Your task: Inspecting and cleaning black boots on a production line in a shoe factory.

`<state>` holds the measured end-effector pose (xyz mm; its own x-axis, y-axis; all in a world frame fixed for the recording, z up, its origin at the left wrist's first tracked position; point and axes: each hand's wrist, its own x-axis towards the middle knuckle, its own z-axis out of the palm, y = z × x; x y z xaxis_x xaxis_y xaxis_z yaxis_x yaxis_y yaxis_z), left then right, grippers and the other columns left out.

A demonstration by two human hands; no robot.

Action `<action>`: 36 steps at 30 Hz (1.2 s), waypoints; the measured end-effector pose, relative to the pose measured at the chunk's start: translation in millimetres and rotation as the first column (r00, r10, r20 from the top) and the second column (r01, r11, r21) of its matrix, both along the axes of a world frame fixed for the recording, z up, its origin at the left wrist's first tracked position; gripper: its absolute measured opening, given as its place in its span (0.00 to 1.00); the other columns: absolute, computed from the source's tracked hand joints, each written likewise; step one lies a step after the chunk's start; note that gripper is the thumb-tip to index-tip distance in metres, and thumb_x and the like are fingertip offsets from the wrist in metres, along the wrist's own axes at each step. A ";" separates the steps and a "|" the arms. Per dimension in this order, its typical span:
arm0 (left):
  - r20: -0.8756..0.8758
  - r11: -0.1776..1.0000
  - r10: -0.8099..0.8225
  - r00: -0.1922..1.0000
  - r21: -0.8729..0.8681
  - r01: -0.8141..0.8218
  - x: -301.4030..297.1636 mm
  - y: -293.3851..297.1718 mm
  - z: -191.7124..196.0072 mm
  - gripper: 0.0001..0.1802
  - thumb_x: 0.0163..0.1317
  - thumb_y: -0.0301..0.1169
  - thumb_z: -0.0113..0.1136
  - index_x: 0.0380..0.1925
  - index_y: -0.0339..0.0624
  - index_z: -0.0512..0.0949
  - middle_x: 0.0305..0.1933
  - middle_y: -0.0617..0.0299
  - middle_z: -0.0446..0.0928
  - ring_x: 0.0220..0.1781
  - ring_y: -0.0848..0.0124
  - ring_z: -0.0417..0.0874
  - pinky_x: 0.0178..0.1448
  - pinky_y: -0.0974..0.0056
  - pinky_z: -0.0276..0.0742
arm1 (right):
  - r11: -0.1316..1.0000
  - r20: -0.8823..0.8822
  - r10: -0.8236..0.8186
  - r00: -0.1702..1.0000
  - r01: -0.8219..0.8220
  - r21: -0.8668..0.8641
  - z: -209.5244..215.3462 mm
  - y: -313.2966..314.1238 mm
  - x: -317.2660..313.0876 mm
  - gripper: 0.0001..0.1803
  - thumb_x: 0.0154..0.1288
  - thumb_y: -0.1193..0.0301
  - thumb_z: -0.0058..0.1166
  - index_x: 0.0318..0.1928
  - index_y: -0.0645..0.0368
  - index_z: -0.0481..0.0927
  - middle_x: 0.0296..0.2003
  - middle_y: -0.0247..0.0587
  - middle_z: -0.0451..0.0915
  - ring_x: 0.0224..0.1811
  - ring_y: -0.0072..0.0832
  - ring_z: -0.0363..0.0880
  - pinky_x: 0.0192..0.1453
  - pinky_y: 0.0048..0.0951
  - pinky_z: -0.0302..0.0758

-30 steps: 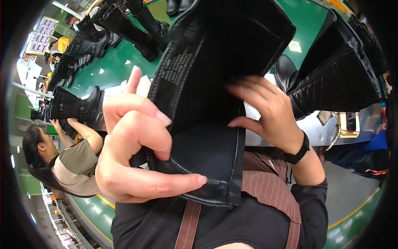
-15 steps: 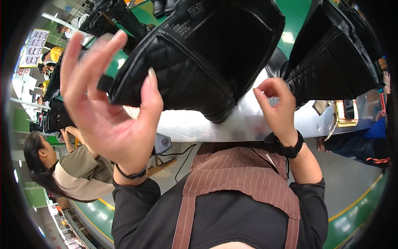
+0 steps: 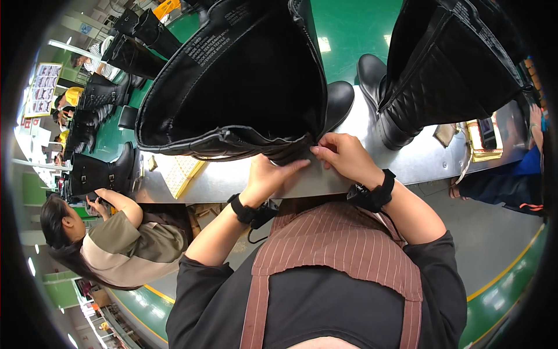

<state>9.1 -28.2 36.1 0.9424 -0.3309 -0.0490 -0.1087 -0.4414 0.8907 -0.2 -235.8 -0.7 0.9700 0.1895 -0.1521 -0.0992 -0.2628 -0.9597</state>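
Observation:
A tall black boot (image 3: 256,75) stands on the metal table before me, its wide shaft opening toward me and its rounded toe (image 3: 340,103) pointing away to the right. My left hand (image 3: 270,177) is at the boot's lower shaft, thumb stretched to the right and fingers partly hidden behind the leather. At the lower end of the shaft's open side edge, my right hand (image 3: 344,154) pinches thumb and forefinger together; the small part between them is too covered to make out. A second black boot (image 3: 442,87) with quilted leather stands at the right.
The metal table (image 3: 418,166) carries a yellow-edged pad (image 3: 484,148) with a dark phone-like object at the right and a yellow-edged patterned stack (image 3: 177,171) at the left. Several more boots (image 3: 107,174) stand on the far left. A co-worker (image 3: 116,238) sits there; another person's hand (image 3: 536,122) shows far right.
My left hand has come down from its raised, open pose to the boot's lower shaft. My right hand has moved left to the boot's side edge. The boot now stands more upright, its opening toward me.

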 end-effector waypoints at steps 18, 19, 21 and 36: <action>0.010 0.999 -0.006 1.000 0.034 0.006 4.3 3.5 0.5 0.25 0.47 0.31 0.75 0.46 0.37 0.78 0.45 0.58 0.82 0.51 0.72 0.81 0.53 0.64 0.76 | 0.872 0.143 0.091 0.985 -0.149 0.467 119.0 7.2 -4.9 0.17 0.73 0.64 0.50 0.31 0.65 0.82 0.26 0.33 0.81 0.23 0.15 0.76 0.29 0.18 0.73; 0.026 0.999 -0.007 1.000 0.031 0.006 3.3 4.4 8.6 0.25 0.47 0.31 0.75 0.46 0.37 0.78 0.45 0.58 0.82 0.51 0.72 0.81 0.53 0.64 0.76 | 0.894 0.145 0.094 0.985 -0.148 0.423 122.1 7.6 -3.1 0.18 0.73 0.64 0.51 0.32 0.65 0.82 0.26 0.33 0.81 0.23 0.15 0.77 0.29 0.18 0.73; 0.206 0.987 0.031 0.978 -0.160 0.002 0.3 3.6 29.1 0.41 0.48 0.28 0.73 0.63 0.36 0.66 0.61 0.52 0.71 0.64 0.62 0.71 0.69 0.58 0.64 | 0.913 0.161 0.125 0.979 -0.177 0.368 123.5 6.0 0.1 0.17 0.75 0.63 0.50 0.33 0.63 0.81 0.30 0.35 0.83 0.24 0.17 0.78 0.31 0.18 0.72; 0.728 0.838 0.496 0.474 -0.545 -0.039 5.2 -27.3 132.4 0.59 0.49 0.17 0.66 0.73 0.39 0.34 0.63 0.40 0.63 0.51 0.65 0.79 0.55 0.64 0.79 | 0.915 0.157 0.133 0.979 -0.182 0.360 115.9 10.3 0.5 0.15 0.72 0.65 0.54 0.33 0.64 0.84 0.28 0.32 0.83 0.24 0.14 0.75 0.29 0.18 0.73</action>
<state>14.3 -55.5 168.5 0.5023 0.1786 0.8460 -0.8179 -0.2194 0.5319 0.3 -225.6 115.3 0.9292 0.3607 0.0801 0.0423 0.1115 -0.9929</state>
